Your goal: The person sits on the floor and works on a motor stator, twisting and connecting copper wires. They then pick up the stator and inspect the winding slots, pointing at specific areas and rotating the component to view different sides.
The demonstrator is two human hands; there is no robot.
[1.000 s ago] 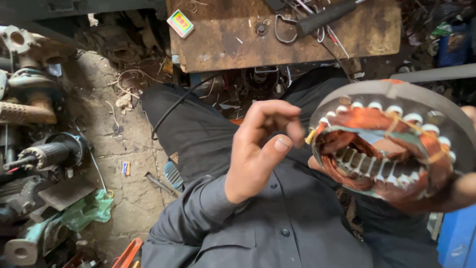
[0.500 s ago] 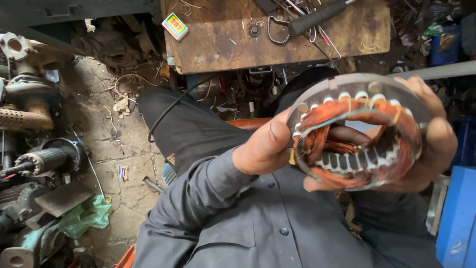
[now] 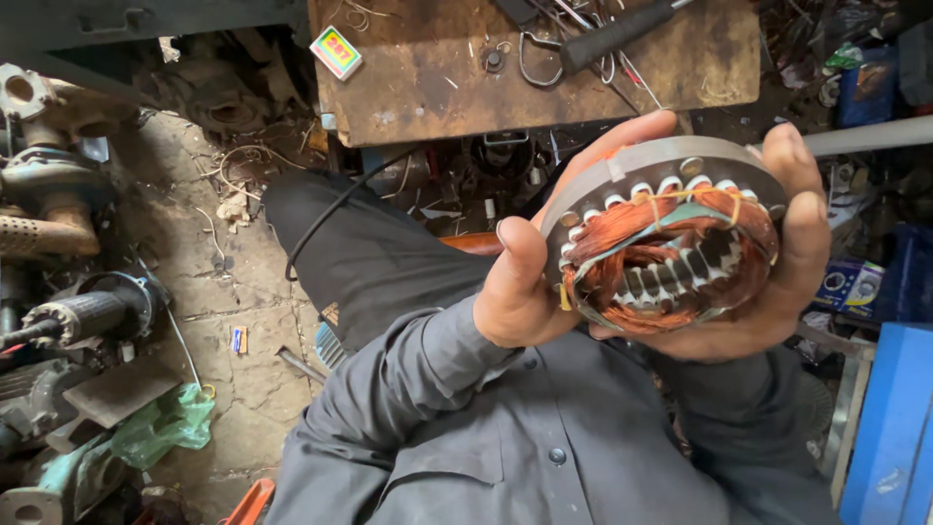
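Observation:
I hold a round metal motor stator (image 3: 671, 243) close to my chest, its slots packed with copper wire coils and white insulation. My left hand (image 3: 520, 282) grips its left side, thumb on the front rim and fingers behind the top edge. My right hand (image 3: 777, 262) cups the right and lower side, fingers curling over the upper right rim. The stator's opening faces me, tilted slightly to the right.
A worn wooden board (image 3: 466, 68) ahead carries pliers, a black-handled tool (image 3: 622, 29) and a small colourful box (image 3: 336, 52). Old motors and pump parts (image 3: 68, 311) lie on the dirt floor at left. A blue container (image 3: 889, 418) stands at right.
My left hand, held loosely curled in the air before, has closed onto the stator's left side. The stator has shifted left toward the middle and now rests in both hands.

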